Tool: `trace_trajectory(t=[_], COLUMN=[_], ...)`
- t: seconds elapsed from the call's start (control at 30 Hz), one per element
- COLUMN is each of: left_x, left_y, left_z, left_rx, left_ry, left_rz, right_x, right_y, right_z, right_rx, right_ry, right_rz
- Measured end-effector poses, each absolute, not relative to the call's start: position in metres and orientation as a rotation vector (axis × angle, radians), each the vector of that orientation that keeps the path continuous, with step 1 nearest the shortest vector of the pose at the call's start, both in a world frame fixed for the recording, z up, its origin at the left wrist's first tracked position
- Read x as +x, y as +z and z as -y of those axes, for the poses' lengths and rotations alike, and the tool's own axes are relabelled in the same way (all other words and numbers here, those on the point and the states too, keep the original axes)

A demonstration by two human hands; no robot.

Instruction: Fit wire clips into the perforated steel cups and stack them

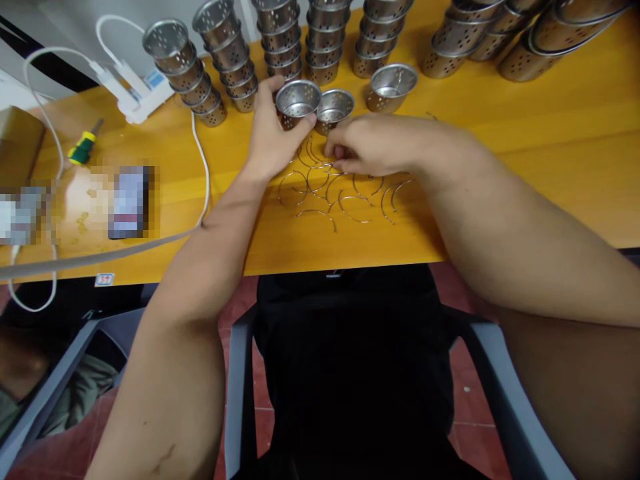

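Note:
My left hand is wrapped around a small perforated metal cup, thumb at its near rim and fingers round the far left side. A second perforated cup stands right beside it, the rims close together. Just in front of that cup, my right hand is closed, with thumb and fingers pinched low over the table; whatever lies between the fingertips is too small to make out. Several thin curved wire handles lie scattered below both hands. Another perforated cup sits upright beyond my right wrist.
Stacks of perforated cups line the back of the yellow table, with larger stacks at right. To the left are a power strip, a white cable, a screwdriver and a blurred phone. Another person's arm shows lower left.

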State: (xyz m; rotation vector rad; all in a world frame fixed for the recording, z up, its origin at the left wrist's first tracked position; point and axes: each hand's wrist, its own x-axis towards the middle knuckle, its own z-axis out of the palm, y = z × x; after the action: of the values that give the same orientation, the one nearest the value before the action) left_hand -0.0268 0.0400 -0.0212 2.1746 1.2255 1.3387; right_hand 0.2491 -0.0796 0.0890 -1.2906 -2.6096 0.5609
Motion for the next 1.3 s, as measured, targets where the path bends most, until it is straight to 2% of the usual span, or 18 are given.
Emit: trace_trajectory(t=[0.17, 0.33, 0.5, 0.67, 0.97, 1.13, 1.3], left_x=[-0.027, -0.034, -0.032, -0.025, -0.022, -0.023, -0.019], left_y=[-0.016, -0.012, -0.021, -0.015, -0.018, -0.02, -0.014], left_z=[-0.028, -0.032, -0.055, -0.043, -0.047, -0.05, -0.04], left_rx=[2.219, 2.188, 2.106, 2.118, 2.099, 2.164, 2.123], left_ry=[1.413, 1.371, 1.313, 1.572, 1.597, 1.533, 1.622], left_rz=[-1.108, -1.114, -1.231, -1.066, -0.863, -0.933, -0.885], right_x=[0.239, 0.236, 0.245, 0.254, 0.253, 0.251, 0.252], right_y=[0.079, 0.08, 0.097, 0.101, 0.102, 0.111, 0.111], right_z=[0.081, 0.086, 0.085, 0.081, 0.083, 0.089, 0.091], right_rx=[-1.303, -1.282, -1.216, -1.196, -1.133, -1.185, -1.12], right_ry=[0.319, 0.239, 0.391, 0.565, 0.448, 0.479, 0.484], right_rz=[2.686, 2.691, 2.573, 2.368, 2.47, 2.393, 2.305])
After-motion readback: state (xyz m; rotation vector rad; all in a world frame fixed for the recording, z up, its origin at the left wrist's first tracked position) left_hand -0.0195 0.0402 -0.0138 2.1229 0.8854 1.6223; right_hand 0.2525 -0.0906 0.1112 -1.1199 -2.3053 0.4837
